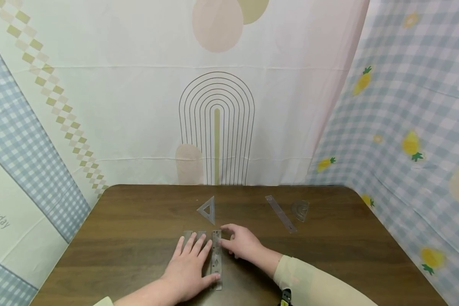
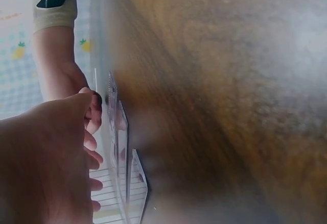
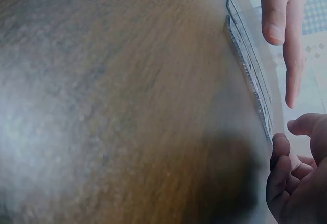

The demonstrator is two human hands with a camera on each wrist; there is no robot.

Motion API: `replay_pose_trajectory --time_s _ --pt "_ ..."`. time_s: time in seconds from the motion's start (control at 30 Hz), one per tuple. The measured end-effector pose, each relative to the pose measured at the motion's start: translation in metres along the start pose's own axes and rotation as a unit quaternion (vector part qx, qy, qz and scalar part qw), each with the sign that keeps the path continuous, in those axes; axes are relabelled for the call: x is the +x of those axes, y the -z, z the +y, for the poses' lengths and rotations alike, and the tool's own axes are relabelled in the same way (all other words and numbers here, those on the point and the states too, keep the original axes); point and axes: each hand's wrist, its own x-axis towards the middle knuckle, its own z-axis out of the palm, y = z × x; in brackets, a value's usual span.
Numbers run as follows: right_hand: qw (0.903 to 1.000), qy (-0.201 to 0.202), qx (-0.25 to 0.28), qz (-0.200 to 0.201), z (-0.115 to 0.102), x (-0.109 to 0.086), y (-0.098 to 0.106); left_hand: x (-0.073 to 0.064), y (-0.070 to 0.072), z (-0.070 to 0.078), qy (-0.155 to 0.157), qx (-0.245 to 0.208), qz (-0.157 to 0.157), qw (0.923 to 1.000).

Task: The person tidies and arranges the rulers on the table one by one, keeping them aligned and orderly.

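My left hand (image 1: 189, 267) lies with fingers spread over two clear rulers, whose ends show past the fingertips, the left ruler (image 1: 188, 233) and the middle ruler (image 1: 202, 233). Its thumb rests on a third clear ruler (image 1: 216, 259), upright in the head view just right of the others. At that ruler's far end is my right hand (image 1: 242, 243), thumb by the right edge and index finger near the top corner, with a gap between them. The right wrist view shows its other fingers (image 3: 280, 183) bent. Beyond the rulers lies a clear set square (image 1: 207, 210).
Further right on the brown wooden table (image 1: 137, 221) lie another clear ruler (image 1: 281, 213), set at a slant, and a clear protractor (image 1: 300, 210). A patterned cloth (image 1: 149, 119) hangs behind the table's far edge, and a checked one (image 1: 390, 106) hangs on the right.
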Motion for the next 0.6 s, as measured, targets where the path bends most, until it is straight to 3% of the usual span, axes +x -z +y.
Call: replay_pose_trajectory --time_s 0.37,0.6 --pt "0.9993 0.007 0.028 0.022 0.002 -0.007 0.015 0.008 0.008 0.007 0.007 -0.003 0.025 0.9996" --pt "0.9988 0.005 0.036 0.033 0.008 -0.010 0.024 0.016 0.013 0.013 0.015 -0.012 0.019 0.9996"
